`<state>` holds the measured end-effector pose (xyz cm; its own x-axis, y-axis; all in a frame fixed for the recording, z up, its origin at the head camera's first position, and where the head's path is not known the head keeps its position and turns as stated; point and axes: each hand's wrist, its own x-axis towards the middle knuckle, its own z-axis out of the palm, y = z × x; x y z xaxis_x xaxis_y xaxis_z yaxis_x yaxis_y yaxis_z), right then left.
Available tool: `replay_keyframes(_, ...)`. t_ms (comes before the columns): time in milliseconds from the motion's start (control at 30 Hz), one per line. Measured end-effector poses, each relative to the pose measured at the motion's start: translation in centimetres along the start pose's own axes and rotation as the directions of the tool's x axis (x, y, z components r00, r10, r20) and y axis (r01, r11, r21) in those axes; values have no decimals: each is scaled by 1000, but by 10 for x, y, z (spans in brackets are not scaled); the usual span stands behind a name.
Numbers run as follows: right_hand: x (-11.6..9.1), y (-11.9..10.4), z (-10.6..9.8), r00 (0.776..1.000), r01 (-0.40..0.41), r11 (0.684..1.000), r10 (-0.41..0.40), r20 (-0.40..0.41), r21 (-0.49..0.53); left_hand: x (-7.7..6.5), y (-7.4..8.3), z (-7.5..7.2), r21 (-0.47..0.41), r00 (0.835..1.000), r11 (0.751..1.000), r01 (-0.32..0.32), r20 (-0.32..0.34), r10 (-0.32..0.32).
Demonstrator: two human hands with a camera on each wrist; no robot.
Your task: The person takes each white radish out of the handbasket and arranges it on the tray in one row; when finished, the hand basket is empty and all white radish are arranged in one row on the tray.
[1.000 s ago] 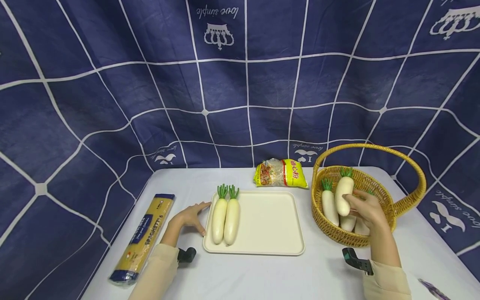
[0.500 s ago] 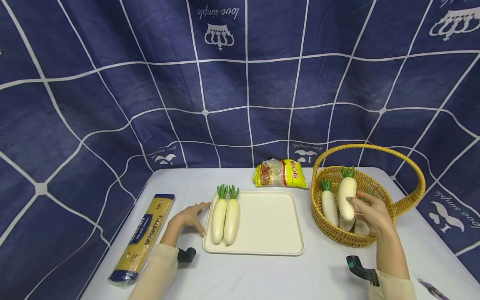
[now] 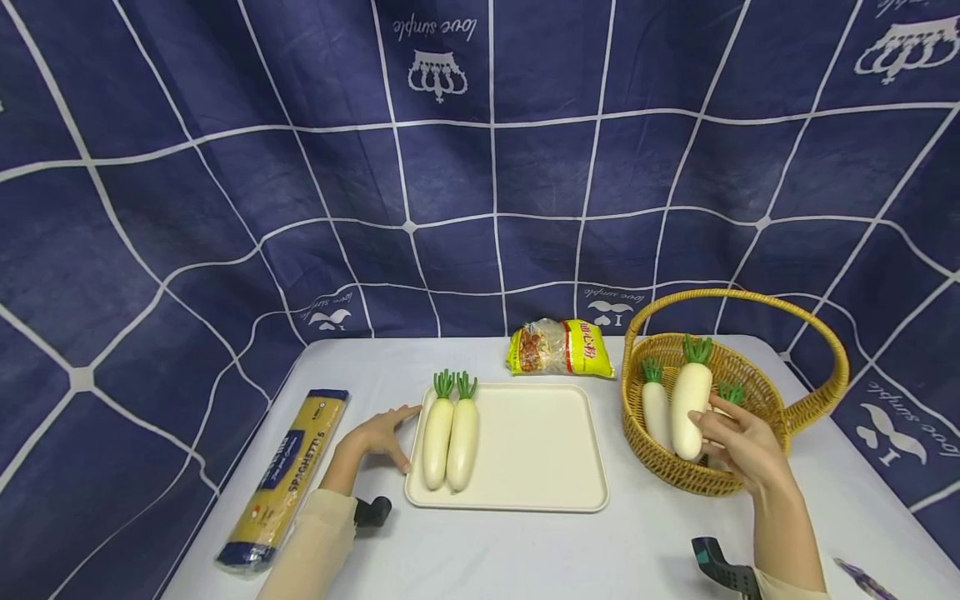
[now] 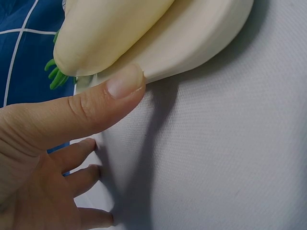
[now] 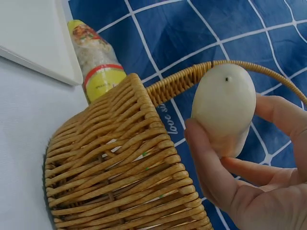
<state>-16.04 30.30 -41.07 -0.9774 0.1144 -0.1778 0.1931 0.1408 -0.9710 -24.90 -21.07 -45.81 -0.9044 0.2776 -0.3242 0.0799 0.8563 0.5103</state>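
Observation:
In the head view my right hand pinches a white radish with green tops over the wicker basket. The right wrist view shows the radish's pale end between thumb and fingers, above the basket's rim. A second white radish leans inside the basket, and another's green tops show behind my fingers. My left hand lies with fingers spread at the left edge of the cream tray, its thumb at the rim. Two radishes lie side by side on the tray's left part.
A yellow food bag lies behind the tray. On the far left is a long spaghetti packet. The basket's tall handle arches over its opening. A pen-like object lies at the front right.
The right hand has shifted slightly right and toward the front with the radish, which now hangs a little lower in the head view. The left hand stays in place.

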Motion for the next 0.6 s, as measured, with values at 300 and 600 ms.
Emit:
replay_keyframes(300, -8, 2, 6, 999, 19, 998, -22, 42, 66, 2, -3, 1, -9, 1000, 1000, -15, 5, 15)
replay_keyframes(600, -15, 4, 15, 997, 62, 988, -68, 42, 141, 2, -3, 1, -16, 1000, 1000, -24, 3, 24)
